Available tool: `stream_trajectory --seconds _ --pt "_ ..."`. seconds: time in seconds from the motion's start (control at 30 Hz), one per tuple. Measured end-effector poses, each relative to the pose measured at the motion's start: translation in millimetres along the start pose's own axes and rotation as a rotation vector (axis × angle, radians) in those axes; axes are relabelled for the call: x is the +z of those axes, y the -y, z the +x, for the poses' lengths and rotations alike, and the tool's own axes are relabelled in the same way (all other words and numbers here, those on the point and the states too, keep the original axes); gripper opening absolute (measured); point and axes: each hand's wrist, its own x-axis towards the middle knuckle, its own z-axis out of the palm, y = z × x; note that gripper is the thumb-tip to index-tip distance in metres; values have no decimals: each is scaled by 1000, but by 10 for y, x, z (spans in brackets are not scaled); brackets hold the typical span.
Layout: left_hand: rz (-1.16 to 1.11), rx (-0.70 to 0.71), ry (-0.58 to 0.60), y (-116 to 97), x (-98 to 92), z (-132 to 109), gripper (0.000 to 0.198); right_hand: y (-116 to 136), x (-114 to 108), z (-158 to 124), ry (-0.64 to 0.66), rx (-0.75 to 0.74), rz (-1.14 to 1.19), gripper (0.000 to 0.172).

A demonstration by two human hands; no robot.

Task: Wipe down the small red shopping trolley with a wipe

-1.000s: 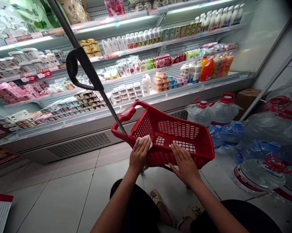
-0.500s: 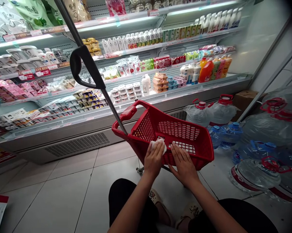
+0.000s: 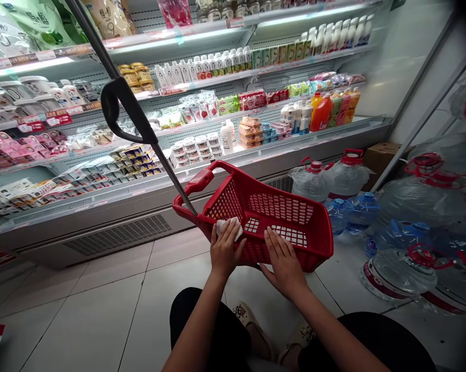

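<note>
Here, in the head view, a red perforated plastic shopping basket (image 3: 318,243) stands tilted on the pale tiled floor (image 3: 101,310), its open top turned toward the person. The left hand (image 3: 223,248) rests on the basket's near rim at the left corner, fingers curled over a small white crumpled cloth (image 3: 229,226) and pressing it against the red plastic. The right hand (image 3: 283,261) lies flat and wide against the basket's near outer wall, to the right of the cloth, holding nothing.

A dark grey pull rod with a looped grip (image 3: 128,111) rises from the basket's left end and slants up and away to the left. Behind the basket runs a lit refrigerated shelf unit (image 3: 256,155) stocked with bottles, cups and packets. Just right of the basket stand large clear water jugs with red caps (image 3: 314,181), and more jugs lie further right. A brown cardboard box (image 3: 380,157) sits beyond those jugs. Below the basket, between the person's forearms, a patterned slipper (image 3: 248,315) shows on the floor beside black-clad knees.
</note>
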Motion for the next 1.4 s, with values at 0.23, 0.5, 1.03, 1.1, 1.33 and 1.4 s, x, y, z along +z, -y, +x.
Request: stream_trajectory --seconds 0.23,0.5,1.03,1.1,1.33,1.4 --pt "18 69 47 -160 317 -29 49 -313 -87 -58 -71 55 3 85" --pt "-17 240 127 -786 576 -167 48 -537 -7 -252 -40 118 -66 89" --pt "87 29 12 -235 471 -137 59 -263 21 -121 -23 82 9 92" --pt "79 65 70 -434 571 -185 58 -217 45 -64 -10 79 22 94" --pt "54 166 160 -471 535 -234 60 -416 68 -87 50 44 81 96" --pt "56 134 156 -346 477 -209 62 -531 81 -159 37 56 29 95"
